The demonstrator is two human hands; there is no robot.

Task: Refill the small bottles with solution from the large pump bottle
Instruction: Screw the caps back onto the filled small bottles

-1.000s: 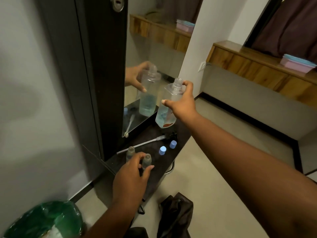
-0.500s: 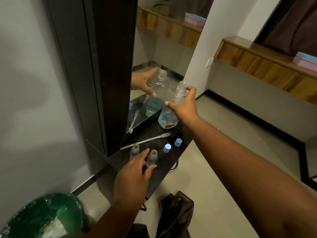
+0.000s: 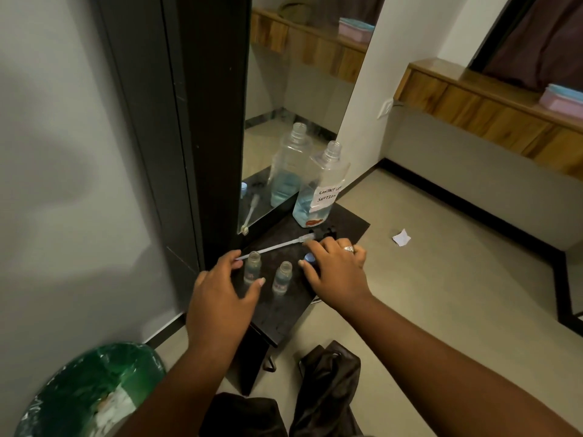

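Observation:
The large clear bottle (image 3: 318, 197), uncapped, partly filled with blue solution and carrying a handwritten label, stands free at the back of the small black table (image 3: 347, 225), against the mirror. Its pump head with long white tube (image 3: 274, 246) lies flat in front of it. Two small uncapped bottles stand upright mid-table. My left hand (image 3: 220, 291) curls round the left small bottle (image 3: 252, 268), thumb against its right side. The right small bottle (image 3: 283, 277) stands untouched. My right hand (image 3: 334, 269) reaches down over a blue cap (image 3: 309, 257), thumb and forefinger pinching it.
A mirror (image 3: 284, 105) in a dark frame rises behind the table and reflects the bottle. A green-lined bin (image 3: 91, 389) sits at lower left. Dark bags (image 3: 328, 386) lie on the floor below the table. A paper scrap (image 3: 401, 237) lies on the floor at right.
My right hand has set the large bottle down by the mirror, let go, and dropped to the blue cap. My left hand has closed round the left small bottle.

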